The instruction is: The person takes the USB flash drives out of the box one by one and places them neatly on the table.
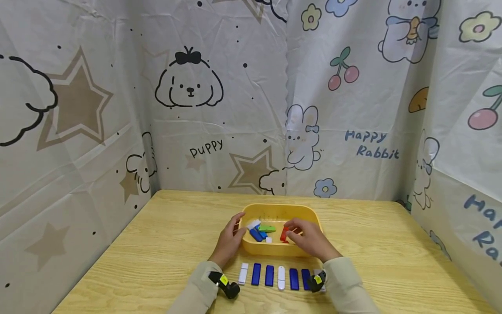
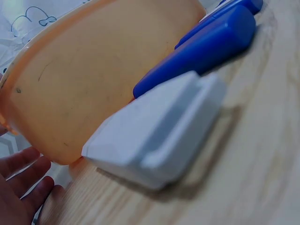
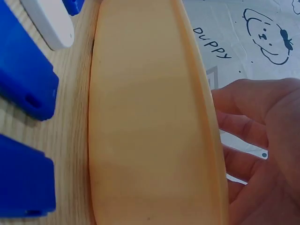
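Observation:
A yellow plastic bin (image 1: 280, 249) stands on the table. My left hand (image 1: 230, 239) rests against its left end; in the left wrist view its fingers (image 2: 29, 176) lie fairly straight beside the bin's outer wall. My right hand (image 1: 310, 237) reaches over the front rim on the right, fingers bent down into the bin. Its thumb and index finger are right at a red USB stick (image 1: 284, 233); whether they pinch it I cannot tell. In the right wrist view the bin wall hides those fingertips. Left of it lie a green stick (image 1: 267, 228), blue sticks (image 1: 256, 234) and white ones (image 1: 254, 224).
Before the bin, a row of sticks runs left to right: a white one (image 1: 243, 274), several blue ones (image 1: 256, 274) and a rounded white one (image 1: 281, 278) among them. The right wrist camera partly covers the row's right end. Printed curtains (image 1: 219, 122) surround the wooden table (image 1: 168, 244).

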A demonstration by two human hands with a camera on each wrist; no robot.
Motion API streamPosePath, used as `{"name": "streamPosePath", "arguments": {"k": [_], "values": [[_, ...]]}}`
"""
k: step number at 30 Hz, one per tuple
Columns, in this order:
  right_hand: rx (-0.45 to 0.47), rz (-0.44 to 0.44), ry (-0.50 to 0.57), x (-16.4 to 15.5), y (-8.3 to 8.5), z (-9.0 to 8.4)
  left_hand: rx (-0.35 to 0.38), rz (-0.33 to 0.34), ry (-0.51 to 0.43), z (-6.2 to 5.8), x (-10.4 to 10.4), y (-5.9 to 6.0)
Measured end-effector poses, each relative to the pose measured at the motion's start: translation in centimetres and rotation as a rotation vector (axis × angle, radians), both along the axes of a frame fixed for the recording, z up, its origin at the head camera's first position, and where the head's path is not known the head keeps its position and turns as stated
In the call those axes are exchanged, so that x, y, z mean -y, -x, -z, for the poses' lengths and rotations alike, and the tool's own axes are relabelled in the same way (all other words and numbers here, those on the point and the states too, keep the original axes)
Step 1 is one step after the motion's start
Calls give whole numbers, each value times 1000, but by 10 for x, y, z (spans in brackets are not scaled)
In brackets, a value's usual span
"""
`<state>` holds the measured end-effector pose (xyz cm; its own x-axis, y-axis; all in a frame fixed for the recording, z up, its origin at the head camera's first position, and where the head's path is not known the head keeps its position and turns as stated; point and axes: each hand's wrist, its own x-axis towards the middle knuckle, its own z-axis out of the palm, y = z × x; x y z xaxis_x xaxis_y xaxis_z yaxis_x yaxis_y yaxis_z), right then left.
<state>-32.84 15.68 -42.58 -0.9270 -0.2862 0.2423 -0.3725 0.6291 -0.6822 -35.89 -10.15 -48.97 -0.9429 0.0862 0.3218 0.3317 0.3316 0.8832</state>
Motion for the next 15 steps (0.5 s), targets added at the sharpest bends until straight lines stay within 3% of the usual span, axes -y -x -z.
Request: {"name": "streamPosePath", "arguments": {"k": [9,15], "values": [[38,74,-28,3,2,4,0,-4,-7,-1,-1,-1],[91,74,-133,4,11,6,-7,-7,-7,1,-1,0]]}}
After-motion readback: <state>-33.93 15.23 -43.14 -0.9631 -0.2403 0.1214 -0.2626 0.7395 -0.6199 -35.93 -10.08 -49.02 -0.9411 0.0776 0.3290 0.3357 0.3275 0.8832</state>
